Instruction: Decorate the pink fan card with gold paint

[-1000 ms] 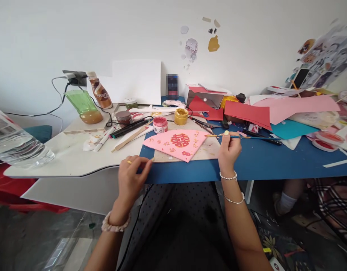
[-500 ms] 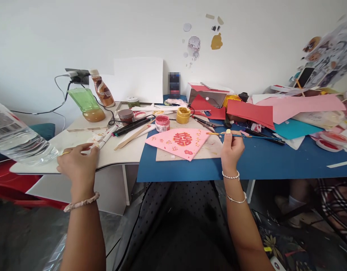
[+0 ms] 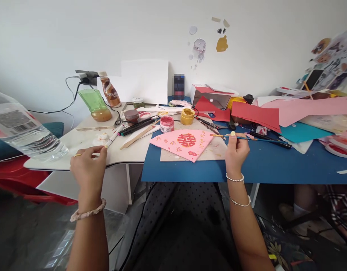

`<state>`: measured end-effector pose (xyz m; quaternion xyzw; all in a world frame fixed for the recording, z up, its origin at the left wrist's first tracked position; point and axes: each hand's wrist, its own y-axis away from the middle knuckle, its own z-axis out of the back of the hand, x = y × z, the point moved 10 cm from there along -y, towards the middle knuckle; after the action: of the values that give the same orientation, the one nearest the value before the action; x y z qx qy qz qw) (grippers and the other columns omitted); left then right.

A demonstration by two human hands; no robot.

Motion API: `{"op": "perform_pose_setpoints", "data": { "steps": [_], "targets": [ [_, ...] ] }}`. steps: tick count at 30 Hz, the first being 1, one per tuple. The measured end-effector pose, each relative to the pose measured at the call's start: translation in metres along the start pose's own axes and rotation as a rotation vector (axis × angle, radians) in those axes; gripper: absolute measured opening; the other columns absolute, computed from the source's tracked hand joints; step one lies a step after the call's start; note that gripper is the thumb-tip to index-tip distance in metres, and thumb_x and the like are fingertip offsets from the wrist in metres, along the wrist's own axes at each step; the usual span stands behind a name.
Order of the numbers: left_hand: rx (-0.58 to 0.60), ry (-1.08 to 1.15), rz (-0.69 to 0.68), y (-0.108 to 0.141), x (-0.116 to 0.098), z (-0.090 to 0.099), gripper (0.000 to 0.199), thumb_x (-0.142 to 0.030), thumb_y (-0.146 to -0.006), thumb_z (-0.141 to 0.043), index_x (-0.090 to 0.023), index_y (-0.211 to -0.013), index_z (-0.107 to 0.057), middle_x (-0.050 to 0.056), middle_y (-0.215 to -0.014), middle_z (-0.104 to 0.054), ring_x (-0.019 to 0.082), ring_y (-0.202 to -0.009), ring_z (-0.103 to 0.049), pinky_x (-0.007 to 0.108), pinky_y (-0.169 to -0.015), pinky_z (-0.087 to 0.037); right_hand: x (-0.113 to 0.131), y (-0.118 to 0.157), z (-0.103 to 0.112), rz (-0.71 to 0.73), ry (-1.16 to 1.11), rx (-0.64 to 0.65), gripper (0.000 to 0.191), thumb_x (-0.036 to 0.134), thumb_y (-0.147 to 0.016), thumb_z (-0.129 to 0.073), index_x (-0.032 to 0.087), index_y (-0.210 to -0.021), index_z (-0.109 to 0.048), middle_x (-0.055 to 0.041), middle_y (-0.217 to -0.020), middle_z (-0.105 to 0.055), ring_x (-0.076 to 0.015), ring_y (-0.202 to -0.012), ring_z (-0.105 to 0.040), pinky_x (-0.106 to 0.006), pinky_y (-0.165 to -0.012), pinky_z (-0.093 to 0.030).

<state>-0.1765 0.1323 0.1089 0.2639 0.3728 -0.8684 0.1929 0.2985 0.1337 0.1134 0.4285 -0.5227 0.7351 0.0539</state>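
A thin paintbrush with a blue handle and yellow-tinged bristles lies level in my right hand, pinched between thumb and fingers. Its tip reaches the right corner of a pink fan-shaped card, which carries a red double-happiness character outlined in gold and smaller painted characters. The card rests on a paint-stained board. At the left table's front edge, my left hand has its fingers curled and closed. Its thumb is at the near end of a white pen; whatever the fingers hold is hidden.
Open jars of pink paint and yellow paint stand behind the card. A large water bottle is at far left, near a green cup and a coffee bottle. Red paper lies at right.
The view has turned slightly left, so everything sits further right. My left hand has shifted a little to the right along the table edge. The brush stays in my right hand at the card's corner.
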Motion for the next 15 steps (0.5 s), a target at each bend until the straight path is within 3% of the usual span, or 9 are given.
{"op": "perform_pose_setpoints", "data": {
  "steps": [6, 11, 15],
  "targets": [
    [0.03, 0.095, -0.215, 0.026, -0.043, -0.011, 0.021, -0.037, -0.075, -0.051, -0.02, -0.074, -0.063, 0.004, -0.074, -0.061, 0.019, -0.065, -0.05, 0.037, -0.076, -0.04, 0.001, 0.0, -0.001, 0.01, -0.007, 0.017, 0.03, 0.042, -0.083, -0.046, 0.017, -0.069, -0.052, 0.0016, -0.056, -0.05, -0.0102, -0.05, -0.041, -0.025, -0.052, -0.034],
    [0.103, 0.185, -0.253, 0.027, -0.074, -0.031, 0.026, -0.035, -0.079, -0.045, -0.02, -0.061, -0.059, 0.002, -0.065, -0.059, 0.016, -0.065, -0.053, 0.031, -0.069, -0.041, 0.004, 0.0, -0.004, 0.017, 0.027, 0.044, 0.032, 0.043, -0.081, -0.048, 0.017, -0.064, -0.051, 0.0015, -0.057, -0.051, -0.009, -0.049, -0.039, -0.024, -0.051, -0.032],
    [0.13, 0.305, -0.306, 0.028, -0.109, -0.038, 0.024, -0.034, -0.079, -0.047, -0.02, -0.064, -0.058, 0.001, -0.066, -0.059, 0.016, -0.068, -0.054, 0.029, -0.068, -0.041, 0.0, 0.0, -0.003, 0.008, 0.017, 0.031, 0.031, 0.043, -0.082, -0.046, 0.016, -0.069, -0.054, 0.0001, -0.061, -0.054, -0.0093, -0.049, -0.041, -0.024, -0.051, -0.032]
  ]
}}
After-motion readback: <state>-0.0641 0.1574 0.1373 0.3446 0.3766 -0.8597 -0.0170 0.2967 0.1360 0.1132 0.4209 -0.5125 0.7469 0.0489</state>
